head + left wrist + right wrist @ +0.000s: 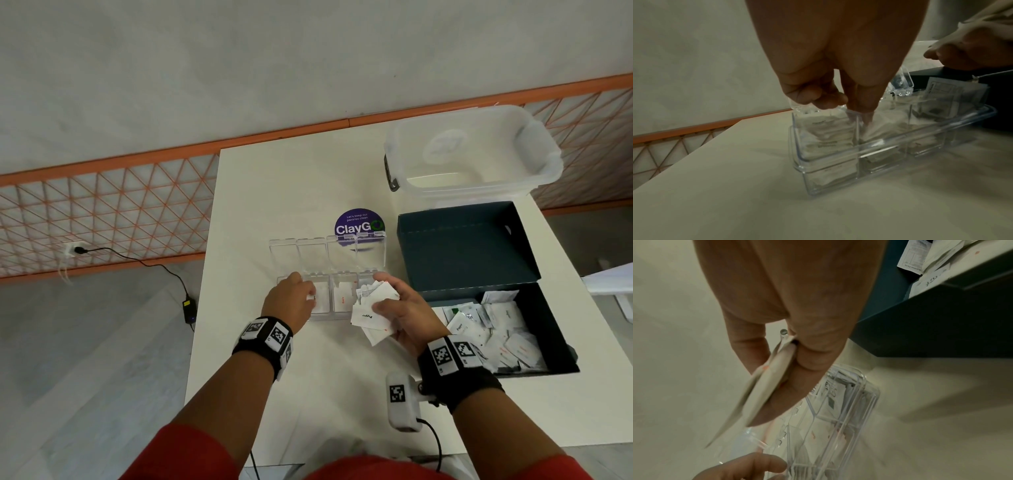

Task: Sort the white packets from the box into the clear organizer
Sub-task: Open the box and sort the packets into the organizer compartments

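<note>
Mid-sort: organizer partly filled, box still well stocked.

Clear organizer point(329, 298), lids flipped open, sits on the white table point(274, 192) just left of the dark blue box point(479, 260). All four compartments already hold white packets, as the left wrist view shows. Left hand point(291, 301) reaches into a left-hand compartment, two fingertips point(863, 107) pressed down between the divider and the packets, other fingers curled; whether it pinches a packet, cannot tell. Right hand point(407, 315) holds a fanned bunch of packets point(373, 315), clamped between thumb and fingers, over the organizer's right end. Many loose packets point(496, 329) remain in the box. Judgement: roughly midway; the held bunch and the box's pile are left to sort. Empty plastic tub point(472, 154) stands behind.
</note>
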Motion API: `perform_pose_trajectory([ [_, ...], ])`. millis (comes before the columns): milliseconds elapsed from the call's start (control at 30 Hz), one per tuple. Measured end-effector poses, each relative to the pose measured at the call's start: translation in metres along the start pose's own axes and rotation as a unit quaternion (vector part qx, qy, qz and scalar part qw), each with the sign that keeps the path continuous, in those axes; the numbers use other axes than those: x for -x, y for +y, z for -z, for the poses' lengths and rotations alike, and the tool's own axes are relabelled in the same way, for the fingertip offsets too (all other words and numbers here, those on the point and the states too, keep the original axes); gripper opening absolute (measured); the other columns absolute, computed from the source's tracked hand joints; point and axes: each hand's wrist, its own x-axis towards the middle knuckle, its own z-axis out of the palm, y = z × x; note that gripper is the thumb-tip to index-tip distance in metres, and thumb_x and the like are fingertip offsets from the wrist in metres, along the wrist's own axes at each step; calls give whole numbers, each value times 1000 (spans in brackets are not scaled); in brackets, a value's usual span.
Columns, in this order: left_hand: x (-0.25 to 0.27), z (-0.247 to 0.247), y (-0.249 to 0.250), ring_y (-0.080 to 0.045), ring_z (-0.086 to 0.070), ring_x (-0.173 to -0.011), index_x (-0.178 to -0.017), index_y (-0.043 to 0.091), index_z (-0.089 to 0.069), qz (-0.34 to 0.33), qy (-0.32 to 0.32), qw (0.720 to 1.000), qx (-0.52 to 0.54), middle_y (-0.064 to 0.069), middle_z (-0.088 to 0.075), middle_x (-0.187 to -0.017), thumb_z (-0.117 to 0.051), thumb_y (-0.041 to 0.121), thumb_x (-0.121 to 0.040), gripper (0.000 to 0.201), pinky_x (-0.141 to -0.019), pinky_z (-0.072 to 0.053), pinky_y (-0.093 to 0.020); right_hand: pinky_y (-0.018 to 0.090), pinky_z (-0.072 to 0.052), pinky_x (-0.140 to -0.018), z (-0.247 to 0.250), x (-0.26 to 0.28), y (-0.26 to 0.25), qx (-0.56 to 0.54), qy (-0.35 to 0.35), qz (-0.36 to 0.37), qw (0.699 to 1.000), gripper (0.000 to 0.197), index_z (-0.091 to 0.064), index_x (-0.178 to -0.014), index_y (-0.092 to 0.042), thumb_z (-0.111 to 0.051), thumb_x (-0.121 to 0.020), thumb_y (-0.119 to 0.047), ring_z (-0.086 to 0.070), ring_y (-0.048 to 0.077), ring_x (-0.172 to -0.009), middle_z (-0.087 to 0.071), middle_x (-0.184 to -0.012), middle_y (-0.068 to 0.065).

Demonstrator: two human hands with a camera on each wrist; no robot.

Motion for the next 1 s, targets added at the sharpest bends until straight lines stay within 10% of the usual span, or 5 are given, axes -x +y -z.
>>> perform_pose_trajectory([
  [267, 6, 18, 20, -14, -58, -80, -94, 22, -67, -26, 33, 993, 110, 4, -58, -90, -57, 28, -91, 12, -71, -44, -26, 43, -60, -72, 0, 0, 0, 1, 6, 10, 1000, 54, -66, -118, -28, -59, -84, 14, -72, 34, -92, -69, -111, 13],
  [433, 17, 33, 52, -1, -60, -59, -88, 33, -66, 12, -90, 954, 286, 9, -66, -72, -72, 51, -76, 23, -55, -42, -16, 39, -58, -69, -1, -3, 0, -20, 13, 35, 999, 55, -66, -119, -26, -60, -82, 14, -72, 30, -88, -72, -108, 15],
  [733, 15, 43, 49, -7, -63, -65, -86, 26, -66, 30, -28, 924, 380, 7, -70, -72, -73, 13, -78, 17, -68, -55, -32, 39, -58, -70, -7, 3, 0, -13, -11, 41, 999, 57, -63, -121, -23, -58, -83, 19, -70, 30, -93, -71, -111, 15],
  [1000, 7, 59, 30, 0, -64, -64, -81, 27, -71, 19, 31, 923, 384, 8, -70, -69, -68, 3, -82, 24, -67, -51, -15, 37, -58, -69, -2, 4, -1, -6, -16, 36, 999, 57, -68, -115, -29, -61, -82, 16, -74, 27, -89, -75, -104, 6],
])
